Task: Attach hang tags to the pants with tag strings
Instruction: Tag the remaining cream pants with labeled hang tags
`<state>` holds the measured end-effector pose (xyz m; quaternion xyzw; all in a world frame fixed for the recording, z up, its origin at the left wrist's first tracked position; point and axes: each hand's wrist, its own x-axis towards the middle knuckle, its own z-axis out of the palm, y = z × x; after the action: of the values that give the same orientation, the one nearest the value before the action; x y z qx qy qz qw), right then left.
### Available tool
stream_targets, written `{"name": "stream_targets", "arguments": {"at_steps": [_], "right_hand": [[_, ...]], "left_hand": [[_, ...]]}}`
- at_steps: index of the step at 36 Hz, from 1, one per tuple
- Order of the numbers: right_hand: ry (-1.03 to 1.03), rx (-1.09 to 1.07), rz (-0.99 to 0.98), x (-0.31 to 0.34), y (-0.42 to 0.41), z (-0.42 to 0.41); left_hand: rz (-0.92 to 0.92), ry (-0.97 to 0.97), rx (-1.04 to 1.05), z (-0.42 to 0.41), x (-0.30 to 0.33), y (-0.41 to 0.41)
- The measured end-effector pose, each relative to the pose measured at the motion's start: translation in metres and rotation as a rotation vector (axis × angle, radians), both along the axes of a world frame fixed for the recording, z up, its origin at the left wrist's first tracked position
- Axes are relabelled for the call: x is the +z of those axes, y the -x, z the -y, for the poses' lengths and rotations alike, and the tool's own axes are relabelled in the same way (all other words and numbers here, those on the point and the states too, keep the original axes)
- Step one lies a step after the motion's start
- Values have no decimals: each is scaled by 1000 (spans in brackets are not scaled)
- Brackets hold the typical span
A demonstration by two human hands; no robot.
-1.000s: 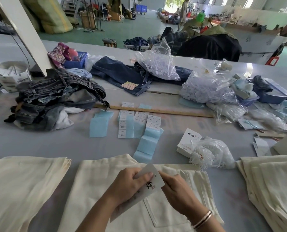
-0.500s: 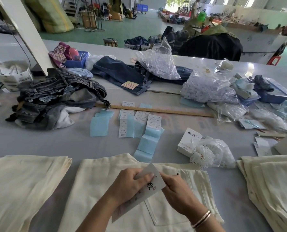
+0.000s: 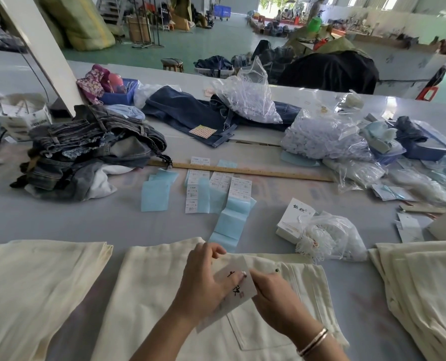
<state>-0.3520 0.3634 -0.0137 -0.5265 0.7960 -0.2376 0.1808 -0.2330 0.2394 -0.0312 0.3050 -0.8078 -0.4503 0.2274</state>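
Note:
Cream pants lie flat in front of me, waistband toward the far side, a dark button at the right of the waistband. Over them I hold a white hang tag with black characters. My left hand grips the tag from the left, thumb on its face and fingers raised near its top edge. My right hand pinches the tag's right edge. A clear bag of white tag strings lies to the right, beside a white box. No string is visible on the tag.
Stacks of cream pants sit at left and right. Blue and white sticker strips lie ahead, with a wooden ruler behind them. A denim pile, dark jeans and plastic bags crowd the far table.
My left hand's fingers have lifted and spread at the tag's top edge, thumb now across its face. The tag has tilted slightly; my right hand stays at its right edge.

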Motion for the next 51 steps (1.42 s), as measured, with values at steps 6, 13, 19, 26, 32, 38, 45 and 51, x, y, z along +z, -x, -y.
{"name": "stream_targets", "arguments": {"at_steps": [6,13,19,26,32,38,45,51], "right_hand": [[-85,-35,-46,-15,-2,2],[-203,-53,-89,-29,2,-6],[-181,-48,-64,-40,8,-19],[11,-325,417,-48,40,-66],[279,-535,457,-50,45,-88],[357,-501,449,-52,47,-89],[404,-791,731,-60,70,-107],[383,-891,666,-52,109,-148]], "left_hand": [[-54,15,-55,-20,-8,6],[62,-20,-71,-31,-22,7],[173,30,-79,-34,-31,14],[170,30,-47,-24,-32,35],[269,148,-275,-44,-30,67],[78,-106,-365,-80,-31,102],[70,-328,-345,-96,-49,129],[398,-163,-461,-109,-81,142]]}}
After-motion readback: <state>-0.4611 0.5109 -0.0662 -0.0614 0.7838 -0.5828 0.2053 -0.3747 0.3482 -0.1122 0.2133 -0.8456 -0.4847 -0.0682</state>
